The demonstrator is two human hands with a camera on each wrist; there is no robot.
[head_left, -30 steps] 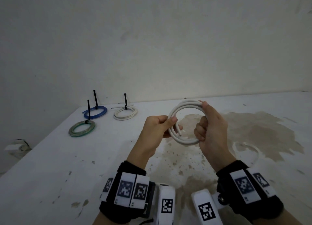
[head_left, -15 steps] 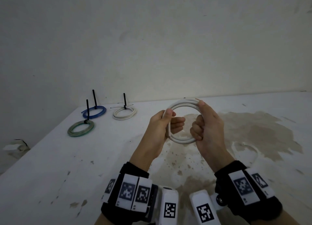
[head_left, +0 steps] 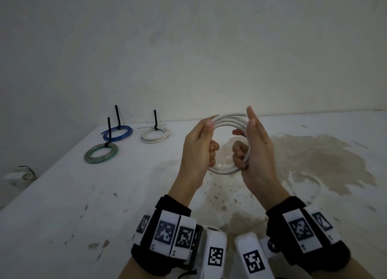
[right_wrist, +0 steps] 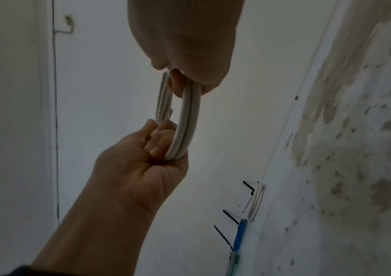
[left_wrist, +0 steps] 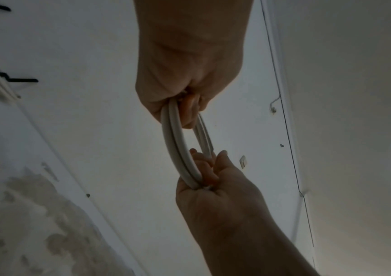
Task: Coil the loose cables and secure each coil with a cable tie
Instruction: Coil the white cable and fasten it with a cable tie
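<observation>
I hold a white cable coil (head_left: 227, 119) upright above the white table (head_left: 62, 216), between both hands. My left hand (head_left: 206, 140) grips its left side, thumb and forefinger pinching the strands near the top, where a cable end pokes out. The lower fingers of my right hand (head_left: 246, 144) curl round the right side, while one finger points straight up. The left wrist view has the coil (left_wrist: 178, 149) edge-on below my left hand (left_wrist: 184, 104). It hangs the same way (right_wrist: 187, 121) under my right hand (right_wrist: 189, 74) in the right wrist view. No tie shows on this coil.
Three tied coils lie at the back left, each with a black tie tail standing up: blue (head_left: 118, 133), green (head_left: 100, 156), white (head_left: 155, 135). A thin loose white cable (head_left: 314, 186) lies on the brown stain at the right. The table's left edge drops off near the wall.
My left hand has slid up the coil's left side and now pinches near the top. My right hand's upper finger has straightened. The coil sits slightly higher.
</observation>
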